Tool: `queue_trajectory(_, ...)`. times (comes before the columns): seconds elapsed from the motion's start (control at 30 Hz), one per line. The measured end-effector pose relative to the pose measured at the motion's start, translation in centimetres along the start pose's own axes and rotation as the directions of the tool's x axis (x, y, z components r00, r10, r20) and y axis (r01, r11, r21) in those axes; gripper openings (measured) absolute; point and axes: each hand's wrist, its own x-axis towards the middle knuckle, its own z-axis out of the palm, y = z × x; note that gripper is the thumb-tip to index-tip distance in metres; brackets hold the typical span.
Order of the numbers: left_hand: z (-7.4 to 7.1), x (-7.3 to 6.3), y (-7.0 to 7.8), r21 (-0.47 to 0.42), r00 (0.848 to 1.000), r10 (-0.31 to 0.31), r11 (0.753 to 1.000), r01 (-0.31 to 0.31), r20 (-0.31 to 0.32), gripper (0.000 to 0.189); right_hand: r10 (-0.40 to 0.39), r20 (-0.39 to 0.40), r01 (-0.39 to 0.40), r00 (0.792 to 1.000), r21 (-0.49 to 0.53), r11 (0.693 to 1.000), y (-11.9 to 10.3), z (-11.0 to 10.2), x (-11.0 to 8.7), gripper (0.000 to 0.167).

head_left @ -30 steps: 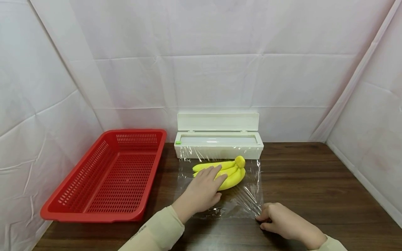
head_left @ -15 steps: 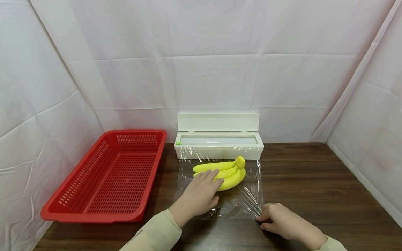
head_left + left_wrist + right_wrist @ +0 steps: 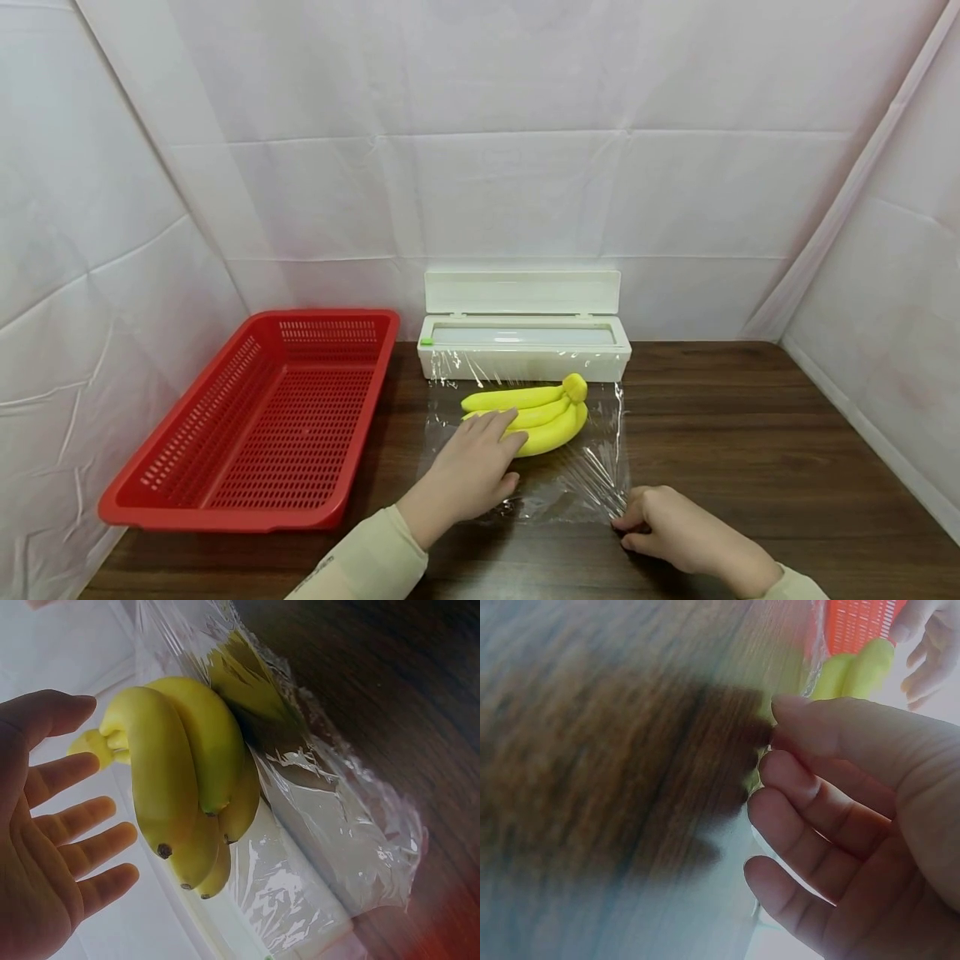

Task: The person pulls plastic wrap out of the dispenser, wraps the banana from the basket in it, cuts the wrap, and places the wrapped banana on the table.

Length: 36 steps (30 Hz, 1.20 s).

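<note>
Head: banana bunch (image 3: 543,415) on cling film (image 3: 562,483) lies roughly parallel to the back edge of the table (image 3: 712,417), forward-right of the nearer left hand (image 3: 472,467), right hand (image 3: 663,525) pinching the film's near right corner; left wrist: fingers (image 3: 109,889) straight, apart, gripping nothing; right wrist: bunch beyond the thumb
</note>
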Motion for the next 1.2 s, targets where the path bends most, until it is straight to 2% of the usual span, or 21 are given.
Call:
queue_trajectory(0.7, -0.3, -1.1, -0.6, -0.006, 1.0, -0.022, 1.0, 0.022, -0.012, 0.04, -0.022, -0.006, 0.022, 1.0, -0.008, 1.0, 0.1, -0.2, 0.2, 0.02)
queue_trajectory(1.03, -0.4, -1.8, -0.9, -0.034, 0.999, -0.027, 0.999, 0.026, -0.046, 0.024, -0.038, -0.005, 0.038, 0.999, -0.012, 0.999, 0.2, 0.1, 0.0, 0.02)
queue_trajectory(1.2, -0.4, -2.2, -1.2, -0.036, 0.998, -0.038, 0.999, 0.036, -0.057, 0.023, -0.047, -0.009, 0.047, 0.999, -0.018, 0.999, 0.3, 0.1, 0.0, 0.02)
